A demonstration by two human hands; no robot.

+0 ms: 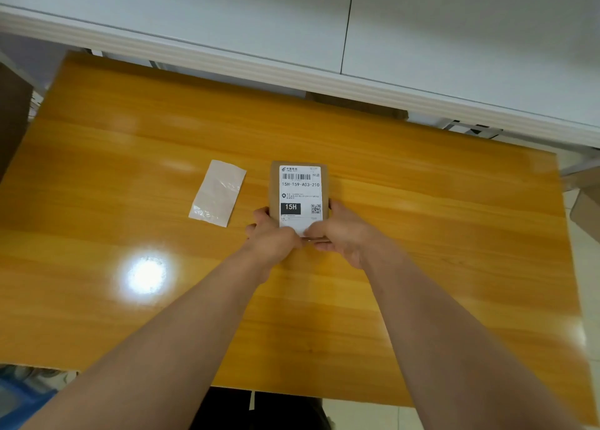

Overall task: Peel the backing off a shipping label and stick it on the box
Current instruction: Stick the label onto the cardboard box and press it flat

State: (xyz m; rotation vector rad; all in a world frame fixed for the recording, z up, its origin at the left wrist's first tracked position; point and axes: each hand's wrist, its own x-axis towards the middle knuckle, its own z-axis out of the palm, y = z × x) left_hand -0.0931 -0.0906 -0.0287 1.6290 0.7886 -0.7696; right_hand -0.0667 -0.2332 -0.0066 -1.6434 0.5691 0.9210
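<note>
A small brown cardboard box (274, 183) lies flat on the wooden table (422, 235). The white shipping label (300, 191), with a barcode, "15H" and a QR code, lies on its top face. My left hand (271, 235) grips the box's near left corner, thumb on the label's lower edge. My right hand (341, 231) grips the near right corner, its thumb also pressing the label's lower edge. To the left of the box, apart from it, the peeled shiny backing sheet (217, 197) lies flat on the table.
A white wall with a raised ledge (292, 69) runs behind the table. Brown cardboard pieces (584, 202) sit off the right edge. A blue item (19, 397) is on the floor at lower left.
</note>
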